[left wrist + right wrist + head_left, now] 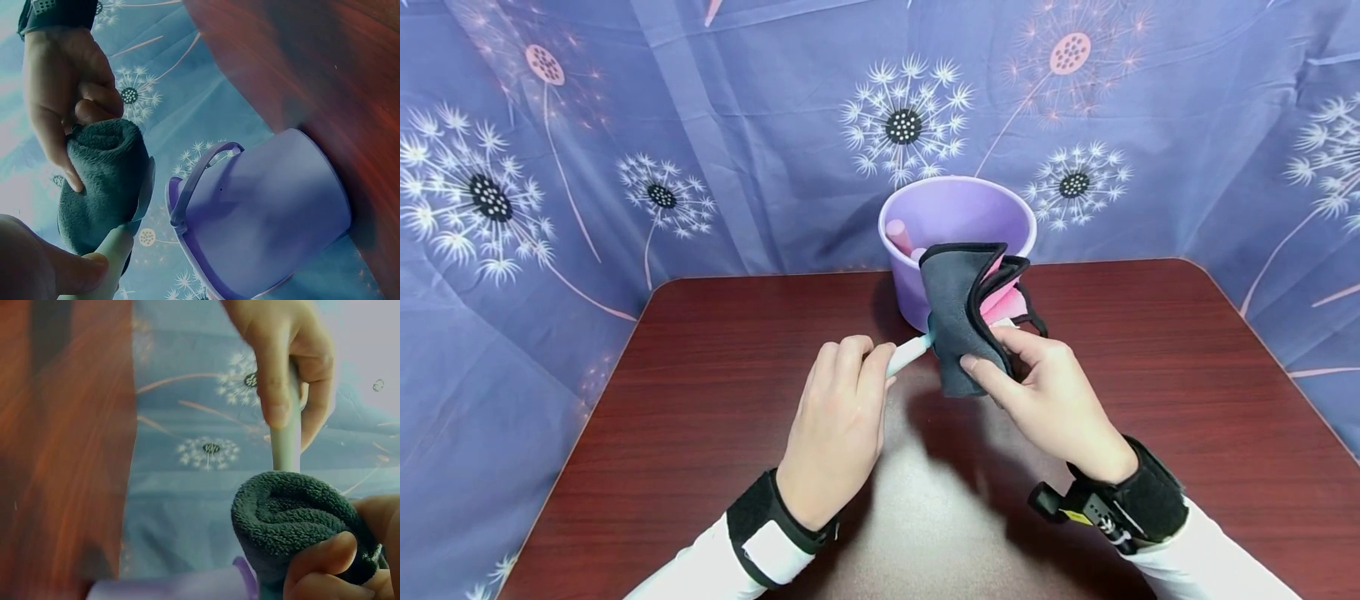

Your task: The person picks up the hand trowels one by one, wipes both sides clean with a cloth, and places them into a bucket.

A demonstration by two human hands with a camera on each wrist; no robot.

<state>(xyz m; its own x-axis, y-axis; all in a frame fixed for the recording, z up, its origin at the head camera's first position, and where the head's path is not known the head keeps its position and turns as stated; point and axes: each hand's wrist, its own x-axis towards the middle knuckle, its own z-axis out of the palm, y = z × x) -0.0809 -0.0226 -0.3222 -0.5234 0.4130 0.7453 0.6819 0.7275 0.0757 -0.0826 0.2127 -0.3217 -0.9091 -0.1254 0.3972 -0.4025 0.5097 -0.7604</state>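
My left hand (838,417) grips the white handle (907,356) of a tool with a light-blue neck. Its thin, pale-blue head (147,190) lies against the side of a folded cloth, which hides most of it. That cloth (953,321) is dark grey with black edging, and pink layers (1003,296) show in its folds. My right hand (1048,392) pinches the cloth at its lower right edge, thumb on the near face. The right wrist view shows the cloth's fluffy rolled end (290,512). Both hands are above the table, in front of a purple bucket.
The purple bucket (904,287) stands at the table's back edge, with pink rounded pieces (898,235) inside. Its carrying handle (199,181) shows in the left wrist view. Behind the dark red wooden table (737,375) hangs a blue dandelion-print curtain (760,150).
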